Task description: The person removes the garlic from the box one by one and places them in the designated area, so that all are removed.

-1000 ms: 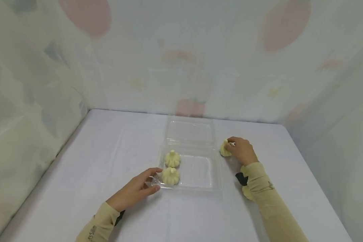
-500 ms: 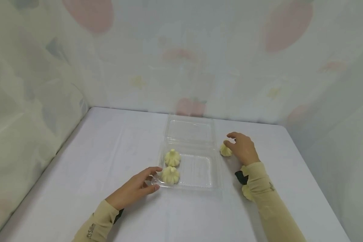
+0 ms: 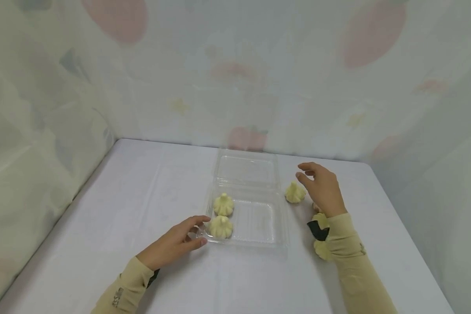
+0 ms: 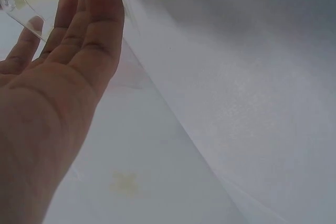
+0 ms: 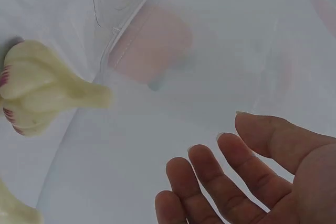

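Observation:
At the left front corner of a clear plastic clamshell box [image 3: 255, 222], my left hand [image 3: 174, 242] rests with thumb and fingers spread around the edge. Two pale garlic bulbs, a rear one [image 3: 223, 205] and a front one [image 3: 221, 227], sit in the box's left side, stems up. My right hand [image 3: 322, 187] is raised just right of another garlic bulb [image 3: 295, 192], which stands on the table beside the box. In the right wrist view, a gap shows between these relaxed fingers and the purple-streaked garlic bulb [image 5: 42, 87]. Nothing is in that hand.
Partly hidden by the right wrist and its black strap [image 3: 319, 231], more garlic bulbs [image 3: 322, 250] lie on the white table [image 3: 172, 174]. The box's lid [image 3: 246, 169] lies folded back toward the rear. Patterned fabric [image 3: 235, 96] hangs behind the table and along both sides.
My right hand has let go of the garlic bulb beside the box and moved back and to the right. The bulb stays standing there. My left hand has hardly moved.

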Demonstrator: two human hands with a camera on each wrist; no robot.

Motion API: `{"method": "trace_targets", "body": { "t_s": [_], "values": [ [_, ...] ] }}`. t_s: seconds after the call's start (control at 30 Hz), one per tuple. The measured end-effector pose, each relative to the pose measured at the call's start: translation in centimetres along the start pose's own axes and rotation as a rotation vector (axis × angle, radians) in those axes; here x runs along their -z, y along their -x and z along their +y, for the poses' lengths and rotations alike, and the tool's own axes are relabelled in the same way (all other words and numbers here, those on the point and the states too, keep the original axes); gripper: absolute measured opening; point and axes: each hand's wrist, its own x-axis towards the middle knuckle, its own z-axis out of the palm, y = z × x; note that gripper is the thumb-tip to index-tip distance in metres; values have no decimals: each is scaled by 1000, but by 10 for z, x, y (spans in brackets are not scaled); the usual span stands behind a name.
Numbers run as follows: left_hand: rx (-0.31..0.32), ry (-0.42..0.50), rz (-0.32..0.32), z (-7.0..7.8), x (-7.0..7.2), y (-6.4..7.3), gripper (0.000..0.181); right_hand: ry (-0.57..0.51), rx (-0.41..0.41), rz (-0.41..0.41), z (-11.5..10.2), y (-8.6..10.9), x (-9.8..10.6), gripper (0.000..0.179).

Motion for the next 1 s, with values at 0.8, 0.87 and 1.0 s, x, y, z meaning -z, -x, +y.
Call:
{"method": "trace_targets", "body": {
  "t_s": [0.8,0.87,1.0],
  "values": [
    [5,46,2,-3,-2,1,57,-415,9,-37,-17,2,-13,38],
    [8,44,4,-3,-2,2,57,-435,15,-50,-19,3,-15,38],
    [28,42,-2,-5,-3,4,59,-463,19,-88,-21,7,-21,38]
  ]
}}
